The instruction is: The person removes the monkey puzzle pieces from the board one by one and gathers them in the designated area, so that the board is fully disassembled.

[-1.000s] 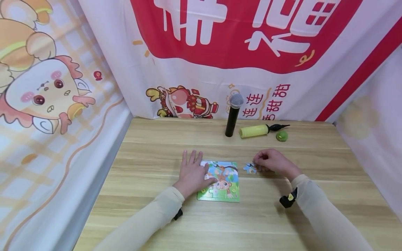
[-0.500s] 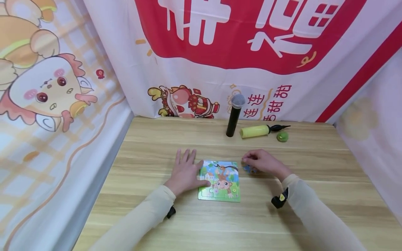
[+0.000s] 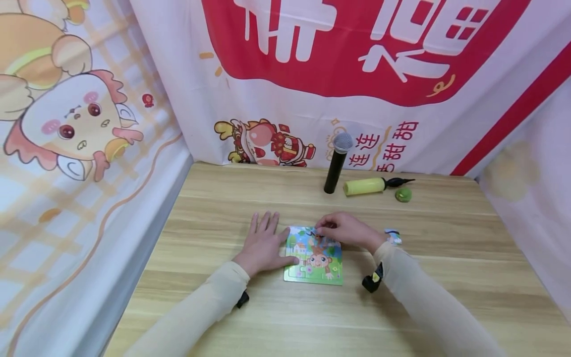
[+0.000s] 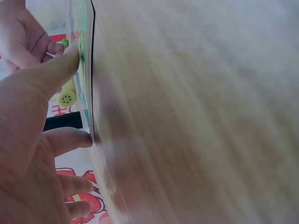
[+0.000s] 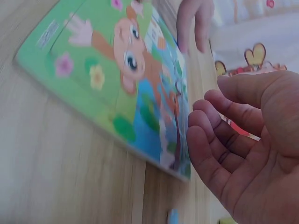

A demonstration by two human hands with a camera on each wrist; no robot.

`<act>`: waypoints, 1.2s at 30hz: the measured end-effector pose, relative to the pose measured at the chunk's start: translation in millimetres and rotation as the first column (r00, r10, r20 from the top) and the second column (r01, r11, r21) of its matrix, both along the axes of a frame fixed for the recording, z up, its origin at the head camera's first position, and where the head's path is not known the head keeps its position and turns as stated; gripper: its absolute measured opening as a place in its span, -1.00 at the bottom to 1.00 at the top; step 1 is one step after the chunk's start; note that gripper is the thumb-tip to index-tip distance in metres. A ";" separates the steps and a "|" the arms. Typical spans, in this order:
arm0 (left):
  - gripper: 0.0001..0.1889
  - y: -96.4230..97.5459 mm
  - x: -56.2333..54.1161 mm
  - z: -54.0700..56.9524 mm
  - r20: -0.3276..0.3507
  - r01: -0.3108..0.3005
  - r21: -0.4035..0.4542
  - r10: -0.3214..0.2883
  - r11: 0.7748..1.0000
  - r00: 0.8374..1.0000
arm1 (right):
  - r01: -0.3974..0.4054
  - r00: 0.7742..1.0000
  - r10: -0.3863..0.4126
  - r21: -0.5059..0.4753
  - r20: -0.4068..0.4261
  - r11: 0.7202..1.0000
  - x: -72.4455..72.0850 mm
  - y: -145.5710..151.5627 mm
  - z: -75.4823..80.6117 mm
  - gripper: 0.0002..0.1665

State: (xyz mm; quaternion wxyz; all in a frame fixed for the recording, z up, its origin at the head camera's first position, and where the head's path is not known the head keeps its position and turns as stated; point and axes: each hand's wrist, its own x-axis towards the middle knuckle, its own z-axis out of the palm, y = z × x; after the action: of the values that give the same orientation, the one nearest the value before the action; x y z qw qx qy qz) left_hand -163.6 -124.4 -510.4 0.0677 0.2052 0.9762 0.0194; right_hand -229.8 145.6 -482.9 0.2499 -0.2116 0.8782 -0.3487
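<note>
A square jigsaw puzzle (image 3: 314,272) with a monkey picture lies flat on the table. My left hand (image 3: 263,248) rests at its left side, fingers spread; the thumb lies over the picture and the index fingertip meets the upper left corner. Above the puzzle's upper right part is my right hand (image 3: 350,230), thumb and fingertips brought together. In the left wrist view the right hand (image 4: 23,42) pinches a thin, pale-edged puzzle piece (image 4: 50,54); the right wrist view hides it. Loose puzzle pieces (image 3: 394,236) lie right of the right wrist, partly covered.
Toward the back of the wooden table (image 3: 214,307) stands a black microphone (image 3: 335,171). A yellow hand pump (image 3: 365,187) with a black nozzle lies beside it, near a small green object (image 3: 403,194). Printed cloth (image 3: 250,99) hangs behind and along both sides.
My right hand has moved left from the loose pieces to the puzzle, uncovering pieces on the right. The left hand shifted slightly left, then stayed at the puzzle's edge.
</note>
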 end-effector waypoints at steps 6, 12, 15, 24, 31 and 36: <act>-0.12 1.7 -0.6 -2.4 -0.033 -0.019 0.006 0.019 1.000 0.999 | -0.056 0.998 0.056 -0.003 -0.008 0.998 -0.1 -21.7 -2.7 -0.70; -0.19 3.7 -2.3 -2.2 -0.060 -0.017 -0.025 0.016 1.000 0.998 | -0.063 0.998 0.063 0.022 0.012 0.998 -1.2 -33.7 -12.5 -0.73; -0.19 4.7 -2.9 -0.7 -0.061 -0.023 -0.041 0.021 0.999 0.998 | -0.061 0.998 0.061 0.041 -0.002 0.997 0.0 -37.8 -12.4 -0.74; -0.19 3.9 -5.1 1.5 -0.048 -0.045 -0.060 0.042 0.997 0.998 | -0.089 0.995 0.092 0.075 -0.039 0.993 1.6 -44.6 -7.3 -0.72; -0.19 2.9 -7.1 3.4 -0.026 -0.052 -0.055 0.050 0.997 0.998 | -0.141 0.981 0.154 0.112 -0.117 0.984 0.6 -49.3 -6.1 -0.72; -0.19 2.0 -6.8 3.5 -0.007 -0.051 -0.037 0.051 0.998 0.999 | -0.182 0.942 0.231 0.209 -0.241 0.961 4.7 -55.5 -3.1 -0.75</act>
State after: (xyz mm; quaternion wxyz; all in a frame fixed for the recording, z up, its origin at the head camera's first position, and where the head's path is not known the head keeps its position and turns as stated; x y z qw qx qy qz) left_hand -170.4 -122.5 -506.9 0.0682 0.1790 0.9815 0.0024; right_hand -225.1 90.1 -485.9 0.1848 -0.3235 0.9047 -0.2068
